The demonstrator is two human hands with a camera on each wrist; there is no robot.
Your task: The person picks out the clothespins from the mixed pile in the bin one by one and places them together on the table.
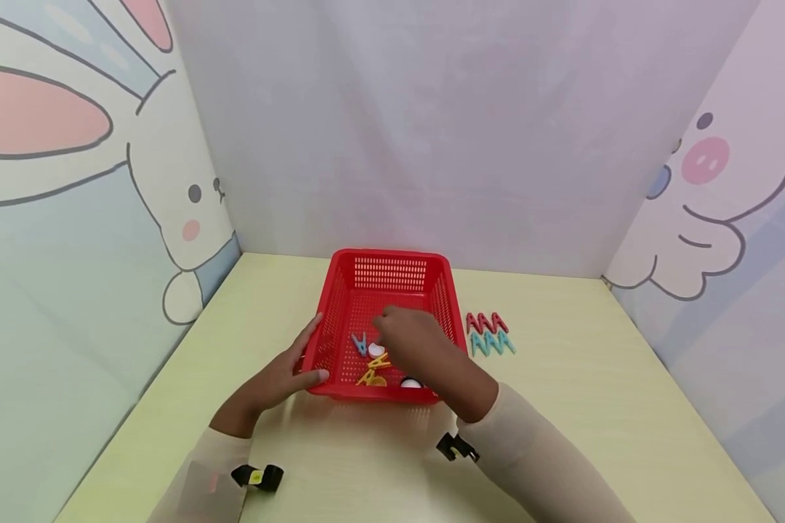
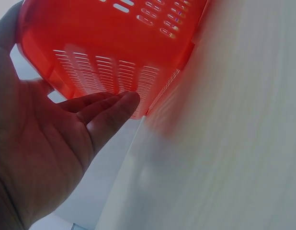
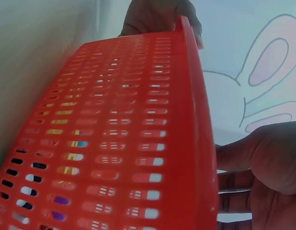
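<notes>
A red plastic basket [image 1: 392, 392] with slotted walls stands on the table. My left hand [image 1: 271, 378] holds its left side near the front corner, thumb over the rim; in the left wrist view the fingers [image 2: 112, 115] lie along the outer wall. Reaching over the basket, my right hand [image 1: 415, 338] points its fingers down inside. The basket wall hides those fingertips in the right wrist view, so whether they hold anything is unclear. Inside lie a blue clothespin [image 1: 360, 343], yellow clothespins [image 1: 379, 362], a pink-and-white round piece [image 1: 376, 350] and a white-topped dark item [image 1: 410, 382].
Right of the basket, three red clothespins [image 1: 486, 322] lie in a row above three teal clothespins [image 1: 490, 343]. The pale table [image 1: 582, 407] meets a plain back wall [image 1: 419, 145] and side walls printed with cartoon animals.
</notes>
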